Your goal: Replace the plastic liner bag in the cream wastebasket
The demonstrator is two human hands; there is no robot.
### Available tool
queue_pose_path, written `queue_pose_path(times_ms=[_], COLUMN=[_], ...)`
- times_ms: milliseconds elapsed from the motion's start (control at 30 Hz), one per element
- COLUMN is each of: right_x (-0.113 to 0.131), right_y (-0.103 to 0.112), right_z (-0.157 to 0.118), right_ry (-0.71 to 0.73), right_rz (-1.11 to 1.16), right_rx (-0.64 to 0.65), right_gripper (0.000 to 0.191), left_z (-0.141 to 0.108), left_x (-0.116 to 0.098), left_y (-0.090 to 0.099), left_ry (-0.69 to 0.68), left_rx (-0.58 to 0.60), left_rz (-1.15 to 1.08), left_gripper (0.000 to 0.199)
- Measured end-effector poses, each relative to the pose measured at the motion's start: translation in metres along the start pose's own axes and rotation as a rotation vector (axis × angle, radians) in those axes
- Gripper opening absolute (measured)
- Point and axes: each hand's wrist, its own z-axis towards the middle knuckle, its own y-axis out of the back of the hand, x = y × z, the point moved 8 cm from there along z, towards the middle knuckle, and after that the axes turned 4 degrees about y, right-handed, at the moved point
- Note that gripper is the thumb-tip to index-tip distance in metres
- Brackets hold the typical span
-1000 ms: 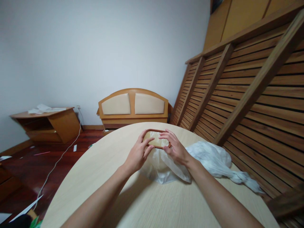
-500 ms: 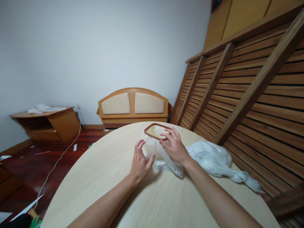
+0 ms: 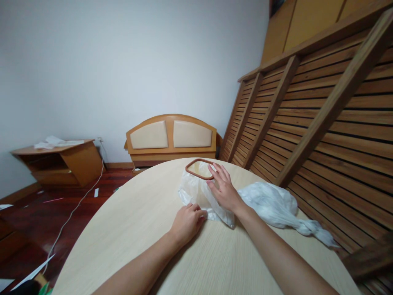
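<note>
A small trash bin with a brown rounded-rectangular rim (image 3: 199,178) stands near the far side of the round table. A thin, see-through white plastic bag (image 3: 192,190) hangs down around its outside, loose folds spreading at the base. Low at the bag's near edge, my left hand (image 3: 188,223) is closed, its curled fingers on the plastic; the fingertips are partly hidden. My right hand (image 3: 223,190) rests against the rim's right side with fingers apart and stretched over the edge.
A knotted white plastic bundle (image 3: 270,205) lies at the table's right, beside my right forearm. Wooden slats (image 3: 307,123) lean close along that side. Behind the table (image 3: 132,237) stands a headboard (image 3: 170,151). A low cabinet (image 3: 76,159) and white cable (image 3: 72,215) are left.
My left hand has gone down from beside the bin to the bag's lower edge, and its fingers have closed. My right hand stays at the rim, its fingers straighter.
</note>
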Motion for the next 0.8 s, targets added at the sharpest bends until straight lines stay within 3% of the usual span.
queue_pose_path(times_ms=[333, 567, 667, 800], right_x=[-0.008, -0.011, -0.009, -0.020], right_y=[0.009, 0.007, 0.003, -0.007], right_z=[-0.002, -0.003, -0.005, -0.016], right_ry=[-0.044, -0.067, 0.002, 0.024], right_rz=[-0.069, -0.067, -0.037, 0.033], right_rx=[-0.087, -0.060, -0.004, 0.049], right_gripper=[0.042, 0.047, 0.067, 0.127], left_z=[-0.002, -0.003, -0.006, -0.008], left_x=[0.019, 0.037, 0.045, 0.050], left_y=[0.006, 0.016, 0.018, 0.014], left_ry=[0.155, 0.300, 0.351, 0.267], left_rx=[-0.036, -0.098, -0.199, -0.414], left_rz=[0.113, 0.112, 0.059, -0.036], left_gripper=[0.008, 0.028, 0.023, 0.051])
